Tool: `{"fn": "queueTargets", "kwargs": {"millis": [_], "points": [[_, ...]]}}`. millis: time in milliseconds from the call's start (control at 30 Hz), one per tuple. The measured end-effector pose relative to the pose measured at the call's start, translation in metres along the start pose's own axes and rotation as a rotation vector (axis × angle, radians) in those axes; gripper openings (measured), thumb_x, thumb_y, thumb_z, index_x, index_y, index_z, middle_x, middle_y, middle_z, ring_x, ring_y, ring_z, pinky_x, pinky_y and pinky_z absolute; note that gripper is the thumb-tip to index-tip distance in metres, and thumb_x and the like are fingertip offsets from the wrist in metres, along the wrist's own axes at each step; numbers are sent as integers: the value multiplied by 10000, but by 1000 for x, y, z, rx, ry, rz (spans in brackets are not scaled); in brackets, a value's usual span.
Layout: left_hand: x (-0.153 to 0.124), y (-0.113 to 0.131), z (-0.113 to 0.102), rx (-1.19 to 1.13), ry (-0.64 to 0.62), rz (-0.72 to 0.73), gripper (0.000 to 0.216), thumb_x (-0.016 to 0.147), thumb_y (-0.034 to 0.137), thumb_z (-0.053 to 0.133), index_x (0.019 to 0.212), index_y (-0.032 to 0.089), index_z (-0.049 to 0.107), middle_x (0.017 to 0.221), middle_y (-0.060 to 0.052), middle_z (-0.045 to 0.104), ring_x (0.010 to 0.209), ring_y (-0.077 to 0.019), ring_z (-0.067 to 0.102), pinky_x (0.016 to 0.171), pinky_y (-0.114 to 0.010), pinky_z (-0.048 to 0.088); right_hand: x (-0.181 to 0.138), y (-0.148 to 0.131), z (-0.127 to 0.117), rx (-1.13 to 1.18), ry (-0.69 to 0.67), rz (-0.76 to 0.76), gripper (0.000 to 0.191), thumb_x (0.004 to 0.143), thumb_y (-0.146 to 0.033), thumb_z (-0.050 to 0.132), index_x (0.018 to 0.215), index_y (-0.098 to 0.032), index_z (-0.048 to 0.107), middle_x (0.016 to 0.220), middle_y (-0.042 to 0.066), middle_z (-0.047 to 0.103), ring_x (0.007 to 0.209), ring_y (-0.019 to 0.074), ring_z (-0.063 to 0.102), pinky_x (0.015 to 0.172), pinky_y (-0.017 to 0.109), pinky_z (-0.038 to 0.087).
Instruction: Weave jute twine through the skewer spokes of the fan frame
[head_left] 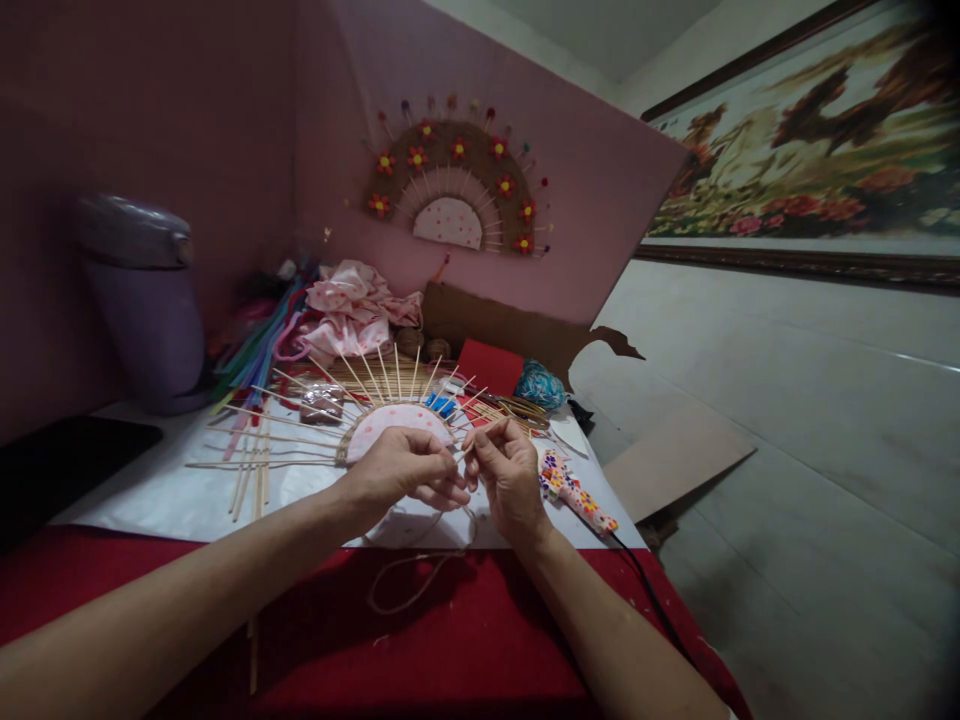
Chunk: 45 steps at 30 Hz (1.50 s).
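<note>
A half-round panel [394,428] covered in pink dotted cloth lies on the white sheet, its curved rim edged with twine. Thin wooden sticks [382,375] fan out from that rim. At the panel's right end, my left hand [412,468] is closed, thumb against fingers, and partly covers the panel. Just right of it, my right hand [506,475] pinches a thin strand among the sticks' ends. From between the hands a loop of twine [405,608] hangs over the red cloth. The exact grip of my left fingers is hard to see.
A flower-patterned glue gun [576,492] with a black cord lies at right. Behind are blue yarn [540,385], red card [491,365], scissors [525,410] and crumpled dotted cloth [352,305]. A purple container [142,310] stands left. A flowered half-round piece [457,148] hangs above.
</note>
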<state>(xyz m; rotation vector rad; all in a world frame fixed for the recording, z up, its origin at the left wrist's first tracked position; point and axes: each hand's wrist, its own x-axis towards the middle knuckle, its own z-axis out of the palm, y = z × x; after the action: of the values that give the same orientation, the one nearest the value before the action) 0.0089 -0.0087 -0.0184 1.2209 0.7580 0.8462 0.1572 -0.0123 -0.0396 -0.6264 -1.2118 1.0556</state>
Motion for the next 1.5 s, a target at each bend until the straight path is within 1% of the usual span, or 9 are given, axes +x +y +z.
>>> {"fn": "queueTargets", "kwargs": {"millis": [233,400,567,867,1067,1167,1333,1433,1500], "points": [[-1,0,0,-9,-26,-14,131,698,213,643,641,115,578,678,-94,718,647,-207,701,583,-285,549,0,-1,1,30,11,8,142,797,-217,630,715,-171,523,633,-35,586,413,54,458,367,162,388],[0,-2,-1,-21,5,-24,154,737,248,606,666,136,529,633,-81,706,611,-203,696,576,-303,542,0,-1,1,52,-18,8,152,798,-223,631,710,-170,519,596,-44,564,404,55,445,362,164,389],[1,-1,-1,9,25,-33,168,742,273,596,682,138,515,611,-78,699,587,-204,692,557,-305,535,-1,-1,1,75,-56,12,163,787,-237,644,713,-171,514,662,-33,592,414,54,461,349,164,396],[-5,5,7,45,61,-47,160,758,252,557,671,151,467,546,-57,678,512,-182,672,482,-260,511,-1,0,3,51,-94,48,221,770,-273,665,690,-179,481,649,-33,601,394,53,462,346,167,393],[-3,8,1,79,162,-18,118,813,213,458,712,175,411,485,-32,642,432,-182,644,399,-242,479,-2,-3,4,85,-112,56,235,782,-288,649,700,-193,449,585,-57,574,354,55,435,314,165,378],[-4,11,1,64,116,0,102,852,241,416,771,181,405,502,-24,648,437,-185,649,391,-237,477,0,-2,3,77,-67,45,219,787,-263,642,703,-189,454,606,-50,587,368,53,448,332,163,386],[-6,9,5,118,14,13,213,880,362,397,755,189,387,513,-29,652,389,-154,617,363,-202,441,1,1,1,55,-28,34,211,781,-255,645,702,-186,461,608,-46,588,389,56,455,341,159,385],[-6,7,4,148,-15,37,276,858,441,423,751,187,411,510,-21,648,357,-141,592,326,-175,389,0,2,1,25,-34,27,201,782,-263,646,715,-187,472,623,-44,589,404,59,468,351,163,396],[-6,5,3,156,-24,43,292,823,446,486,724,176,440,513,-21,646,364,-136,593,331,-174,390,0,2,1,11,-20,27,200,778,-265,649,716,-186,476,625,-46,588,401,57,466,355,165,398]]}}
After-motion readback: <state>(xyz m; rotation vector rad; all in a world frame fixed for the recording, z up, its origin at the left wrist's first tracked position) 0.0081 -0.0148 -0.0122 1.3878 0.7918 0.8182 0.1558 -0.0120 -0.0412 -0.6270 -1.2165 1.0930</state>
